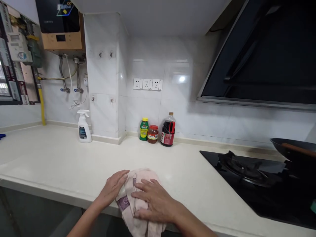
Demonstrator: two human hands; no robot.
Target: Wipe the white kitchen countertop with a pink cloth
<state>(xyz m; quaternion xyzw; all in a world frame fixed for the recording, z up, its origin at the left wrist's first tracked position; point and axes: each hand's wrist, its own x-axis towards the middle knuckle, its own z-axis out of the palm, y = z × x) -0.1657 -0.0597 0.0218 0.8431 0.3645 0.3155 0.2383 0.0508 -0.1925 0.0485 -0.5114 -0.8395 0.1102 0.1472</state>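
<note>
A pale pink cloth (143,176) with a purple patterned band lies bunched on the white countertop (74,164), and its lower part hangs over the front edge. My right hand (154,200) rests flat on top of the cloth with its fingers spread. At the cloth's left side is my left hand (115,186), fingers stretched out and touching or very near its edge. Neither hand is closed around the cloth.
Against the back wall stand a green bottle (144,129), a red-lidded jar (152,134) and a dark sauce bottle (168,130). A white spray bottle (84,126) is at left. To the right are a black gas stove (237,184), a wok (286,149) and a range hood (269,59).
</note>
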